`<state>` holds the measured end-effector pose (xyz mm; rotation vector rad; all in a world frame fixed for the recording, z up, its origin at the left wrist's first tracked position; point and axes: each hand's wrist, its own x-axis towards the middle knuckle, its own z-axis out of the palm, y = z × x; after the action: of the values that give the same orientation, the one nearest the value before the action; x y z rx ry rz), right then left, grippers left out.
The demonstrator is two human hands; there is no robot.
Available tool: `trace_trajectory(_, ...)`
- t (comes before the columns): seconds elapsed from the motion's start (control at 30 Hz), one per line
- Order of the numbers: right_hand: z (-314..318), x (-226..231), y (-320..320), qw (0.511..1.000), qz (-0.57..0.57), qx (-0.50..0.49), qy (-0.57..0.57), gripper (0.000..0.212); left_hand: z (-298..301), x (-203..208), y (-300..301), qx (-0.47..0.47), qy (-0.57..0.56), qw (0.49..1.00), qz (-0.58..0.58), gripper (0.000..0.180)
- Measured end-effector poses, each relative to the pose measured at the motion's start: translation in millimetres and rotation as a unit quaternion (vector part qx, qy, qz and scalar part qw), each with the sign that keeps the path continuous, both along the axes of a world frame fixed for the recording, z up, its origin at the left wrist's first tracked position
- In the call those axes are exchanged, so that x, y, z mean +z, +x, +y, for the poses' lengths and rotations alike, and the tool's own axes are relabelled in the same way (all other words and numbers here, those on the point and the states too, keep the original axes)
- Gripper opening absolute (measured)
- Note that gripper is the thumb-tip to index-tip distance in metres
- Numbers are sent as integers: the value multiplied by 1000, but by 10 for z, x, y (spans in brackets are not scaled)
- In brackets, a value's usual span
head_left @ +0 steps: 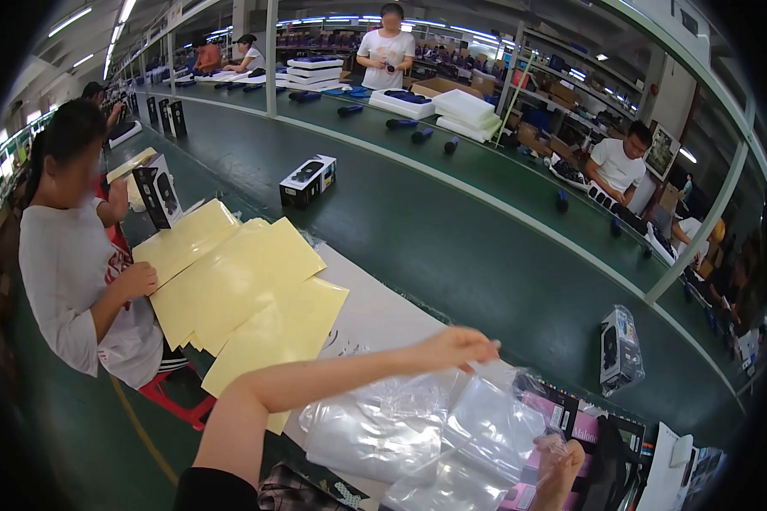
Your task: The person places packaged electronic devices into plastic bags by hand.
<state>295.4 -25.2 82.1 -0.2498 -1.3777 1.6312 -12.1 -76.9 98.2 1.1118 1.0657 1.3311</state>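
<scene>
Bag of clear film (498,417) is spanning the lower right of the frame, between the left hand (458,347) at its upper edge and the right hand (559,464) at its right side. The left hand is pinching the film; the right hand is curling its fingers at it, though whether they are gripping it or lying inside I cannot tell from where I am standing. Key relation: the film is slanting downward from the left hand and leftward from the right, both hands touching its margins; its long axis is getting lost in creases. Further clear bags (371,430) are lying leftward on the pale worktop (375,298), beside fanned yellow sheets (268,341). Pink-and-black packages (581,423) are showing just above the right hand. Toward the right edge, a film-wrapped box (620,351) is resting on the green conveyor belt (486,247), its long axis running roughly up the frame, the right hand being nearer.
</scene>
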Motion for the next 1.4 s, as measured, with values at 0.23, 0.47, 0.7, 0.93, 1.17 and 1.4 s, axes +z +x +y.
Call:
trace_trajectory(0.23, -33, 386, -177, 941, -113, -263, 179, 13, -118, -369, -2793, 608, 30, 620, 495, 46)
trace_trajectory(0.47, 61, 317, -550, 926, -244, -266, 115, 10, -491, -874, -4204, 700, -179, 490, 489, 93)
trace_trajectory(0.7, 140, 114, -730, 947, -260, -189, 19, 6, -142, -795, -4032, 719, -189, 524, 416, 88)
trace_trajectory(0.93, 61, 320, -866, 938, -330, -102, -14, 5, 448, -645, -2779, 594, -85, 623, 501, 80)
trace_trajectory(1.17, 110, 562, -874, 919, -342, -8, 195, 15, 983, -420, -1177, 463, -28, 721, 514, 92)
trace_trajectory(1.4, 240, 576, -806, 940, -320, 52, 104, 15, 946, 178, -385, 227, 272, 826, 439, 45)
